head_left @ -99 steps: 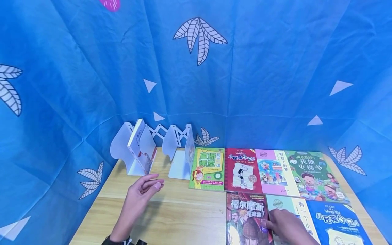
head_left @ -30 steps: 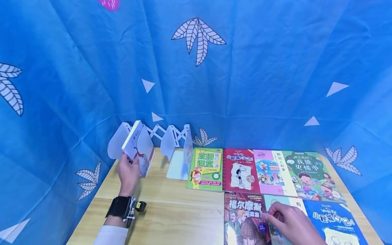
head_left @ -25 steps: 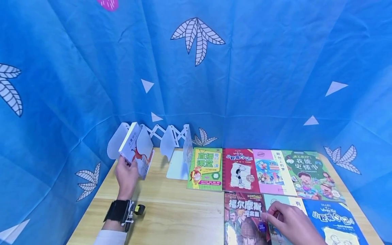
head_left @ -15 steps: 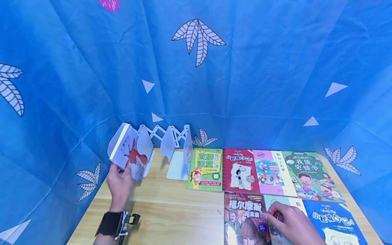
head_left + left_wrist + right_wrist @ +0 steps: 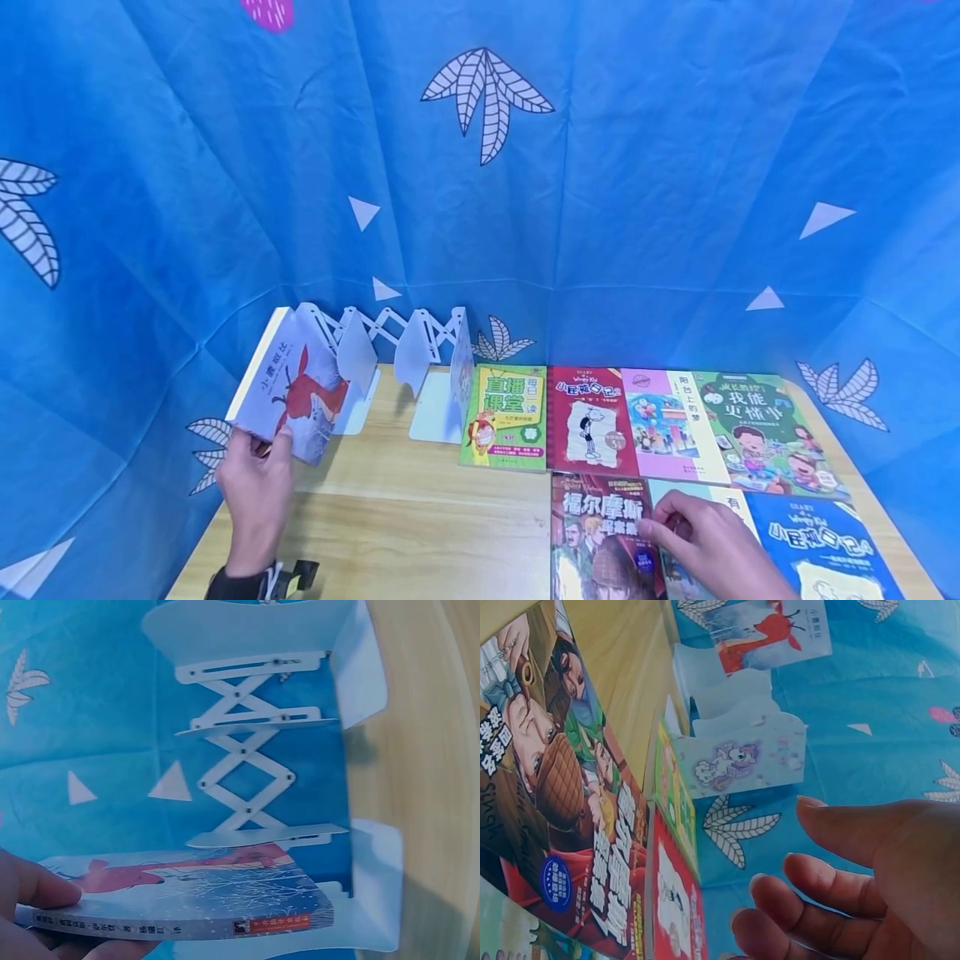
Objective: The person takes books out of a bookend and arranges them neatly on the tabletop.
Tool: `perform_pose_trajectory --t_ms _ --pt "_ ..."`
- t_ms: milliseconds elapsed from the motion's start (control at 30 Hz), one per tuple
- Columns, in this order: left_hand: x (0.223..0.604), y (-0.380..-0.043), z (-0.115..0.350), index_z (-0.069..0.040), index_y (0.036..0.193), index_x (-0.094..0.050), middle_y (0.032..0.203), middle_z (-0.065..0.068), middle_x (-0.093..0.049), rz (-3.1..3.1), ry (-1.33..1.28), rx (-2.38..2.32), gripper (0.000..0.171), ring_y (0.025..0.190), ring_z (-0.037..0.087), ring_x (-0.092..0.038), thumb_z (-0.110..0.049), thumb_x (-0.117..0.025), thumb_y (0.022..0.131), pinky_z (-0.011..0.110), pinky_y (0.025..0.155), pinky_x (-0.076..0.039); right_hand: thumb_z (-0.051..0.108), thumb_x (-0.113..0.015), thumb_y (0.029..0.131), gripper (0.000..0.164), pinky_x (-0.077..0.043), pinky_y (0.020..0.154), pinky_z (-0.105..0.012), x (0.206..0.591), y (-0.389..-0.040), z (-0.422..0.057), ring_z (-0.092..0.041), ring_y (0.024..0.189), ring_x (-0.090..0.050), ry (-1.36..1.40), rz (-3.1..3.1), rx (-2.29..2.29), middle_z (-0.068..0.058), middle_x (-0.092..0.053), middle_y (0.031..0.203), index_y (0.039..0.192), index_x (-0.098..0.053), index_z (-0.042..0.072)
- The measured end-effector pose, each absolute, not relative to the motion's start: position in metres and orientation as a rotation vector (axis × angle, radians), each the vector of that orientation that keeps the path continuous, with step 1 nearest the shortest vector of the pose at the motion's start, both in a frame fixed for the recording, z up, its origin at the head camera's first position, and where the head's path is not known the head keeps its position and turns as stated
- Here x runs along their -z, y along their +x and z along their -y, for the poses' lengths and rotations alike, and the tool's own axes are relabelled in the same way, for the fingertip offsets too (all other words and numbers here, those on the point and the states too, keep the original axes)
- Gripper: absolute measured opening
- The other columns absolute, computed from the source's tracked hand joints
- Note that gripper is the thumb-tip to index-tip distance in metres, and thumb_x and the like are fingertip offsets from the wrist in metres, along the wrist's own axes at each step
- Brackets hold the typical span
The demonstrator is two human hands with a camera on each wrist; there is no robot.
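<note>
A white picture book [image 5: 303,392] with a red animal on its cover is tilted at the left end of the white expanding bookend [image 5: 356,354]. My left hand [image 5: 258,492] grips its lower edge, thumb on the cover and fingers behind. In the left wrist view the book's spine [image 5: 202,928] faces the camera, and the book overlaps the bookend's end plate. My right hand [image 5: 708,537] hovers over the books at the front right, its fingers loosely curled around nothing. Closest to it are the detective book [image 5: 603,533] and a pale green book [image 5: 678,579], partly hidden by the hand.
A back row of flat books holds a yellow-green one [image 5: 506,417], a red one [image 5: 592,421], a pink one [image 5: 663,425] and a green one [image 5: 772,433]. A blue book [image 5: 817,542] lies front right. Blue cloth [image 5: 637,183] hangs behind the wooden table [image 5: 420,533].
My left hand has reached the bookend, taken hold of the picture book and drawn it left and toward me, turning its cover into view. My right hand has lifted slightly off the front books.
</note>
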State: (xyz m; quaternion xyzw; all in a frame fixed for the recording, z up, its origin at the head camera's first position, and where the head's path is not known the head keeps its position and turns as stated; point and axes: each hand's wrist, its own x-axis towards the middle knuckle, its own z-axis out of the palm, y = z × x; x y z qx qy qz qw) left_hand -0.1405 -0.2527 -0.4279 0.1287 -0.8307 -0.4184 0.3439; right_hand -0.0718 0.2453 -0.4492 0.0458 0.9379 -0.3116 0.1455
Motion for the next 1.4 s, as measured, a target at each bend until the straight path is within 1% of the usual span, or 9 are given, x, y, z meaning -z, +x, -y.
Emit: perform_pose_trajectory --t_ms 100,167,267,333,367,400,500,833,1400 --pt "0.422 -0.133 0.251 -0.009 0.148 -0.055 0.139 0.022 -0.067 2.168 0.337 1.06 0.051 0.115 0.039 -0.069 -0.001 -0.061 0.098 -0.007 0.08 -0.039 0.04 -0.076 0.093 0.022 -0.046 0.061 -0.02 0.448 -0.074 -0.243 -0.008 0.069 -0.056 0.147 -2.698 0.918 0.006 -0.068 0.076 0.093 -0.071 0.019" --pt "0.418 -0.127 0.25 -0.01 0.149 -0.054 0.139 0.022 -0.066 2.187 0.347 1.033 0.051 0.116 0.043 -0.069 -0.001 -0.061 0.099 0.004 0.088 -0.053 0.039 -0.077 0.092 0.022 -0.05 0.063 -0.021 0.447 -0.076 -0.241 -0.008 0.072 -0.058 0.15 -2.697 0.931 0.006 -0.068 0.079 0.095 -0.071 0.018" --pt "0.412 -0.119 0.247 -0.005 0.145 -0.056 0.137 0.026 -0.066 2.198 0.348 1.0 0.049 0.114 0.048 -0.07 0.001 -0.063 0.097 0.002 0.083 -0.052 0.04 -0.079 0.09 0.026 -0.061 0.074 -0.029 0.445 -0.078 -0.24 -0.009 0.082 -0.064 0.137 -2.704 0.955 0.006 -0.072 0.088 0.1 -0.071 0.017" --pt "0.408 -0.114 0.244 -0.001 0.142 -0.059 0.133 0.029 -0.068 2.207 0.33 0.979 0.047 0.106 0.023 -0.077 0.003 -0.064 0.095 0.001 0.079 -0.053 0.043 -0.079 0.09 0.032 -0.064 0.082 -0.038 0.444 -0.078 -0.239 -0.011 0.089 -0.067 0.117 -2.722 0.957 0.006 -0.073 0.095 0.105 -0.071 0.017" --pt "0.407 -0.111 0.243 0.001 0.139 -0.06 0.13 0.031 -0.068 2.213 0.327 0.986 0.045 0.1 0.009 -0.076 0.003 -0.066 0.095 -0.006 0.075 -0.044 0.046 -0.079 0.089 0.035 -0.065 0.086 -0.042 0.443 -0.078 -0.239 -0.012 0.094 -0.067 0.105 -2.735 0.952 0.005 -0.074 0.1 0.108 -0.071 0.016" --pt "0.405 -0.108 0.241 0.003 0.137 -0.061 0.128 0.032 -0.069 2.223 0.324 0.995 0.043 0.095 -0.002 -0.072 0.002 -0.067 0.094 -0.009 0.07 -0.037 0.048 -0.078 0.089 0.039 -0.064 0.089 -0.047 0.442 -0.078 -0.238 -0.014 0.098 -0.067 0.096 -2.751 0.945 0.003 -0.074 0.105 0.111 -0.071 0.016" --pt "0.4 -0.1 0.234 0.003 0.133 -0.064 0.122 0.033 -0.071 2.256 0.293 1.03 0.041 0.087 -0.024 -0.052 0.001 -0.07 0.093 -0.007 0.067 -0.041 0.056 -0.075 0.089 0.052 -0.062 0.093 -0.054 0.438 -0.077 -0.235 -0.02 0.108 -0.066 0.053 -2.794 0.934 -0.001 -0.073 0.117 0.122 -0.068 0.015" --pt "0.397 -0.088 0.209 0.004 0.132 -0.064 0.121 0.032 -0.072 2.329 0.063 1.278 0.042 0.094 -0.014 -0.062 0.009 -0.07 0.091 0.002 0.072 -0.054 0.066 -0.068 0.089 0.076 -0.056 0.102 -0.064 0.425 -0.081 -0.22 -0.038 0.134 -0.059 -0.039 -2.797 1.006 -0.009 -0.064 0.143 0.146 -0.053 0.017" --pt "0.412 -0.087 0.171 -0.003 0.132 -0.066 0.125 0.02 -0.075 2.499 -0.343 1.66 0.038 0.102 0.004 -0.072 0.0 -0.07 0.095 0.024 0.081 -0.064 0.064 -0.075 0.085 0.083 -0.055 0.106 -0.06 0.413 -0.085 -0.18 -0.033 0.138 -0.058 -0.29 -2.772 1.192 -0.004 -0.059 0.15 0.153 -0.043 0.029"
